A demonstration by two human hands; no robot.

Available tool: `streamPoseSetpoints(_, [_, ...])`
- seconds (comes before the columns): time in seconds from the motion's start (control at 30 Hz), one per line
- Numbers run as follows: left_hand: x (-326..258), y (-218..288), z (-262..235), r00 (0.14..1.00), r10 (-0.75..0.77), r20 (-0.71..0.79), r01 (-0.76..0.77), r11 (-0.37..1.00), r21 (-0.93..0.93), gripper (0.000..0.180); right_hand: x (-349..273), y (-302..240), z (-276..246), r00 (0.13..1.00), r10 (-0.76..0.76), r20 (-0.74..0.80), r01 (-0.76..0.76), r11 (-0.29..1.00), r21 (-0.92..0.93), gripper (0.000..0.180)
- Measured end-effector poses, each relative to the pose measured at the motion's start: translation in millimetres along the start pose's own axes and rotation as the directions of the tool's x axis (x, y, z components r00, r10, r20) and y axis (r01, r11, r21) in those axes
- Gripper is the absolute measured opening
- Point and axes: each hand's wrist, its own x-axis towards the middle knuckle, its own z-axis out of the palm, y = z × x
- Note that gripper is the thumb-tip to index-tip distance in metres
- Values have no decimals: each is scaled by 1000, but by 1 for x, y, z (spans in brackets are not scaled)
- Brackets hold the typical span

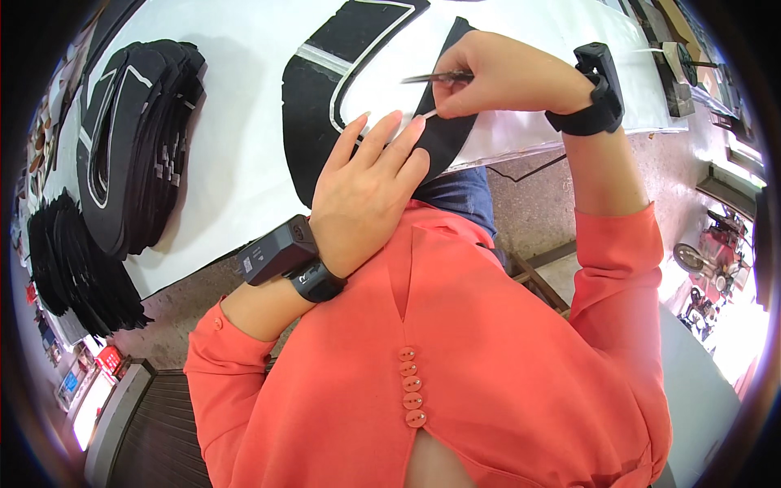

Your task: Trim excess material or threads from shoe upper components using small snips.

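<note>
Lying at the white table's [240,89] near edge, a flat black U-shaped piece with white edging [307,118] is touched by the outstretched left hand [364,185]. A slim dark pointed tool [421,79] is gripped by the right hand [500,75].

Piece [305,138]: matt black, fabric- or foam-like; strip [324,59] on it slightly shiny. Tool [418,79]: metal-looking. Tabletop [236,163]: smooth white, soft sheen. Stack [138,183]: matt black, same look. Shirt [504,358]: matt cloth; buttons [412,383] glossy, plastic-looking. Jeans [465,195]: denim. Wrist box [279,250]: smooth black plastic.
</note>
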Motion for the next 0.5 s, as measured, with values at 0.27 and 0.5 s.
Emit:
streamPoseSetpoints(0.27, [3, 1, -5, 998, -2, 63, 4, 999, -33, 14, 9, 24, 2, 991, -14, -129, 7, 998, -55, 22])
streamPoseSetpoints(0.5, [1, 1, -1, 1000, -19, -16, 19, 999, -47, 15, 10, 17, 11, 985, 106, -134, -100, 994, 49, 21])
